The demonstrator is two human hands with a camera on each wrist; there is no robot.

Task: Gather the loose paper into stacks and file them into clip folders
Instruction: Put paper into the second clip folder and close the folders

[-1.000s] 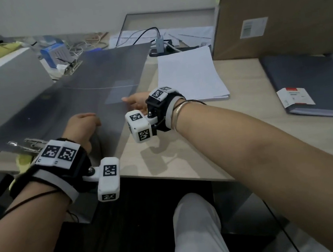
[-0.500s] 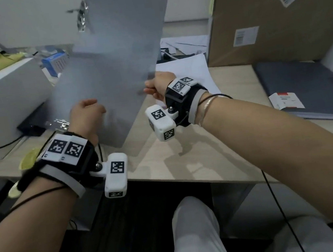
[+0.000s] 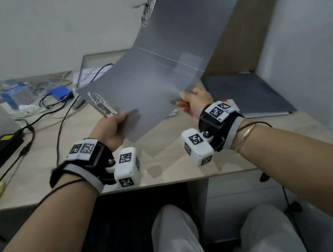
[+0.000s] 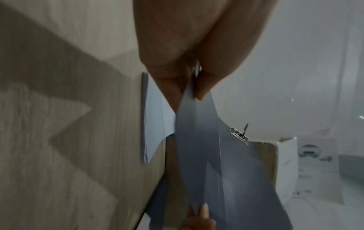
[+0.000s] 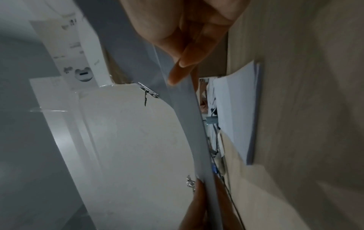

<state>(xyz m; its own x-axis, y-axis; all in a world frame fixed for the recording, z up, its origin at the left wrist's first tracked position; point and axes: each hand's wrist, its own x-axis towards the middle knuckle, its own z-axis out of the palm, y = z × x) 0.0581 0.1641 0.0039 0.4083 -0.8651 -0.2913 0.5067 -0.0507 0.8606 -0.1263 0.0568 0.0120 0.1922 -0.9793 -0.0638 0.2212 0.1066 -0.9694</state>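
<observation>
left wrist view gives me my thumb point(image 4: 204, 84) and fingers pinched tight on the thin edge of the folder point(image 4: 199, 140), a smooth, matte grey plastic sheet. right wrist view shows my other fingers point(image 5: 183, 68) clamped the same way on the opposite edge of the near flap. from the head view, my left hand point(image 3: 111, 129) and right hand point(image 3: 195, 101) hold the folder point(image 3: 152, 91) open in the air above the desk point(image 3: 167, 168). its near flap lies roughly flat, and the far flap stands up, curving slightly. a shiny metal clip point(image 3: 101, 103) sits on the near flap by my left hand; a second clip point(image 3: 149, 7) sits high on the raised flap. the paper point(image 5: 236, 112), a neat white rectangular stack, lies flat on the pale wood-grain desk under the folder. a dark folder point(image 3: 248, 94) lies to the right, and black cables point(image 3: 60, 127) trail on the left.
</observation>
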